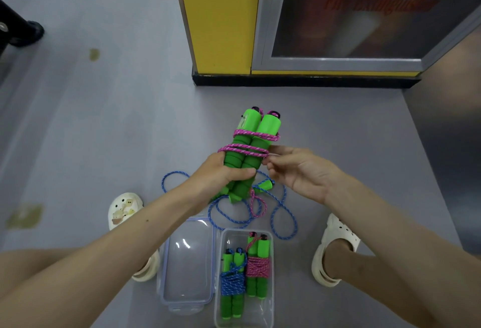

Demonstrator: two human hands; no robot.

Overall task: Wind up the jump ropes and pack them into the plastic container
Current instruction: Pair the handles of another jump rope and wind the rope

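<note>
My left hand (221,175) grips the two green handles (250,132) of a pink jump rope, held together and pointing away from me. Pink rope (246,149) is wound around them in two bands. My right hand (296,171) pinches the pink rope just right of the handles. A loose tail of pink rope (256,204) hangs below. A blue jump rope (281,210) lies unwound on the floor under my hands. The clear plastic container (269,301) near my feet holds two wound ropes, one blue (233,282) and one pink (257,267).
The container's clear lid (187,262) lies left of it. My feet in white clogs (125,210) (335,247) flank the items on the grey floor. A yellow pillar (221,15) and a fire-extinguisher cabinet (364,15) stand ahead.
</note>
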